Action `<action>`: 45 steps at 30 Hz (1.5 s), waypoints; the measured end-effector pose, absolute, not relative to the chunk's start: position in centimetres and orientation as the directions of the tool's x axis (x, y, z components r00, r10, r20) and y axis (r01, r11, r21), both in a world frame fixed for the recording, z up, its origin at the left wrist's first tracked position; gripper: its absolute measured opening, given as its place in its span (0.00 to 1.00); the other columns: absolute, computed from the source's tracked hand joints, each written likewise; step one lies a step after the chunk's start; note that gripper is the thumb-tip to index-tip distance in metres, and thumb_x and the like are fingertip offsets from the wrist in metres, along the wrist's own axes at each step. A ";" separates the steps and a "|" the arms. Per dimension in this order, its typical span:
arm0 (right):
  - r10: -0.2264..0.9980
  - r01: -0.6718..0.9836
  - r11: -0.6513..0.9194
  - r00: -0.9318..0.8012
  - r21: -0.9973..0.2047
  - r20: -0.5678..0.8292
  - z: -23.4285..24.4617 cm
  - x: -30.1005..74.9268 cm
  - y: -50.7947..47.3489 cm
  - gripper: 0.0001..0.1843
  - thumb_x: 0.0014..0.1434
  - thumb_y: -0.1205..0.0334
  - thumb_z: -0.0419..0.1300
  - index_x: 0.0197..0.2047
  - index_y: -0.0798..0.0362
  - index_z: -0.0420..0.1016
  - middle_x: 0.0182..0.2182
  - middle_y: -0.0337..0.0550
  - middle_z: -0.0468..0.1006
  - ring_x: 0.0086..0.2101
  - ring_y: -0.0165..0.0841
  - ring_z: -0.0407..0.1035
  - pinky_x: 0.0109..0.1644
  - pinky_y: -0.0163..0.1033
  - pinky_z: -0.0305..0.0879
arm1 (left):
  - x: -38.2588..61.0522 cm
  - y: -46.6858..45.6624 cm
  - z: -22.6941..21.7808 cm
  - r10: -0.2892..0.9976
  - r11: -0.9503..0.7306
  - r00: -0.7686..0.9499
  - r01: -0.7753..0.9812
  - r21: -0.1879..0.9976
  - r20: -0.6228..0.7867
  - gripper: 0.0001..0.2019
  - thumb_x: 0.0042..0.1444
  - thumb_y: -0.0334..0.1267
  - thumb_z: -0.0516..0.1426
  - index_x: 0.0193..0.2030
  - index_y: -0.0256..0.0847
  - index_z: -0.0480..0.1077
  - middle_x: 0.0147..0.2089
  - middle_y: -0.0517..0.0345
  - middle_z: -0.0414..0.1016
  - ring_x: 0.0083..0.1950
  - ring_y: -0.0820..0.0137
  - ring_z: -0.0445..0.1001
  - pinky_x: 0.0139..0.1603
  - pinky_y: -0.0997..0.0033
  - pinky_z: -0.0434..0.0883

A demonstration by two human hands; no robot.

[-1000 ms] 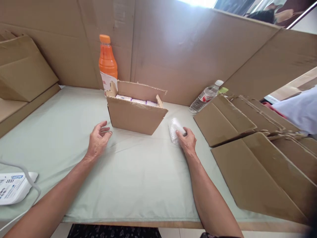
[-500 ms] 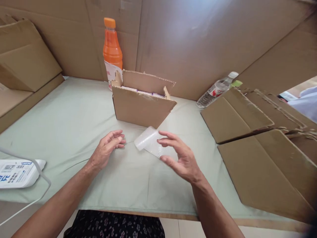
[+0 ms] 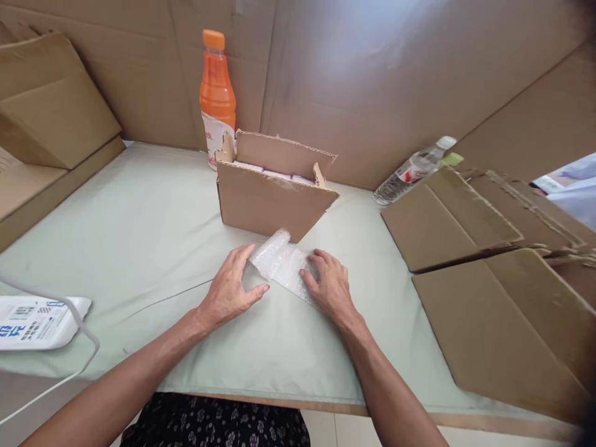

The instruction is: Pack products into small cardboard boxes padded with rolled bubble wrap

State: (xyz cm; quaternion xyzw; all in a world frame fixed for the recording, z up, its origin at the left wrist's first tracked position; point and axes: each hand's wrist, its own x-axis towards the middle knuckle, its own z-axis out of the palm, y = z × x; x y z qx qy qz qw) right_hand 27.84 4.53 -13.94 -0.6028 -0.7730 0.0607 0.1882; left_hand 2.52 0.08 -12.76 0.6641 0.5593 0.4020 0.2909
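Note:
A partly rolled strip of clear bubble wrap [image 3: 286, 264] lies on the green cloth, its rolled end to the left. My right hand [image 3: 331, 287] rests on the flat right end, fingers bent and holding it against the table. Beside the rolled end is my left hand [image 3: 233, 287], thumb and fingers apart, with nothing in its grasp. The fingertips come close to the roll; whether they touch it I cannot tell. Just behind the wrap stands an open-topped cardboard box [image 3: 272, 202], with white packets [image 3: 278, 175] showing inside.
An orange drink bottle [image 3: 218, 93] stands behind the box. A clear bottle [image 3: 410, 174] leans at the back right, near cardboard boxes [image 3: 503, 316]. At left are another carton [image 3: 60, 105], a white packet [image 3: 41, 326] and a grey cable [image 3: 88, 335].
My right hand has come down onto the bubble wrap. My left hand has moved right towards the roll, its thumb spreading away from the fingers. The view has shifted slightly.

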 end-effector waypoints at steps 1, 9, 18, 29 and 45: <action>0.948 0.901 0.294 -0.233 -0.319 0.217 -14.0 27.7 4.4 0.12 0.62 0.59 0.58 0.47 0.53 0.77 0.58 0.56 0.75 0.59 0.50 0.66 0.61 0.57 0.62 | 2.9 0.3 -12.5 0.976 -0.208 0.056 0.516 0.831 0.210 0.31 0.53 0.42 0.60 0.65 0.41 0.63 0.62 0.44 0.70 0.59 0.56 0.71 0.57 0.54 0.70; 0.915 0.757 0.402 -0.343 -0.516 0.211 -10.6 28.4 2.6 0.04 0.63 0.59 0.57 0.39 0.48 0.73 0.55 0.47 0.78 0.53 0.44 0.73 0.57 0.54 0.66 | 0.6 -0.3 -9.5 0.980 0.196 -0.086 0.210 0.958 -0.181 0.15 0.53 0.40 0.55 0.47 0.40 0.73 0.28 0.62 0.75 0.31 0.69 0.71 0.34 0.70 0.67; 0.835 0.686 0.540 -0.365 -0.487 0.411 -9.8 27.0 2.6 0.15 0.66 0.62 0.58 0.56 0.48 0.74 0.58 0.50 0.77 0.58 0.45 0.70 0.60 0.56 0.66 | -1.6 -5.4 -8.4 0.954 -0.068 -0.197 0.589 0.806 0.225 0.13 0.61 0.39 0.55 0.50 0.42 0.73 0.41 0.55 0.79 0.43 0.65 0.77 0.30 0.73 0.69; 0.675 0.622 0.734 -0.714 -0.274 0.186 -13.0 25.1 -0.4 0.20 0.67 0.66 0.55 0.61 0.52 0.73 0.63 0.52 0.73 0.63 0.47 0.65 0.61 0.56 0.67 | 2.3 -1.6 -12.8 0.914 -0.398 0.302 0.790 0.466 0.270 0.14 0.57 0.27 0.54 0.48 0.36 0.74 0.49 0.45 0.76 0.51 0.56 0.73 0.54 0.51 0.75; 0.928 0.895 0.356 -0.303 -0.270 0.218 -13.6 31.9 0.9 0.18 0.66 0.51 0.54 0.50 0.54 0.75 0.59 0.57 0.75 0.58 0.51 0.69 0.58 0.58 0.65 | -3.9 -3.2 -10.6 0.930 -0.167 -0.109 0.724 0.670 0.350 0.18 0.59 0.30 0.50 0.53 0.40 0.74 0.45 0.54 0.74 0.44 0.66 0.76 0.47 0.66 0.75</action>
